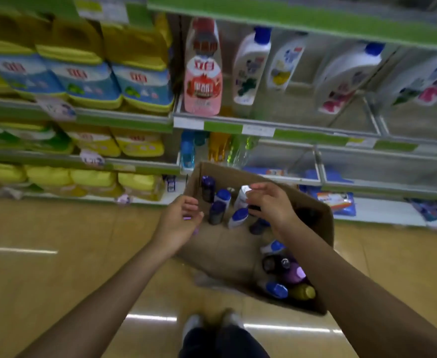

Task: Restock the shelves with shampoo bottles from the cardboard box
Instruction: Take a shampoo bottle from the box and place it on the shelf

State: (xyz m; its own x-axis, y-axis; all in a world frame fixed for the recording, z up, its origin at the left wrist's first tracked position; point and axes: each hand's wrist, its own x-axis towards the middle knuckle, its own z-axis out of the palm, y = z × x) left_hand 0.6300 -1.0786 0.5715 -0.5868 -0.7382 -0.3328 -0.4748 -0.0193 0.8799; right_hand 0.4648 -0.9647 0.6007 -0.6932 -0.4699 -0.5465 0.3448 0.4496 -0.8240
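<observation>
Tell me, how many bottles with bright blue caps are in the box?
4 white bottles with bright blue caps show in the brown cardboard box: two by the hands, two at the near end. More may be hidden underneath.

There is just one camera, and it sits on the person's head. It looks forward and down, close over the cardboard box (222, 249) and both arms. Further off it sees the store shelves (277, 129). The picture is wide and blurry.
</observation>
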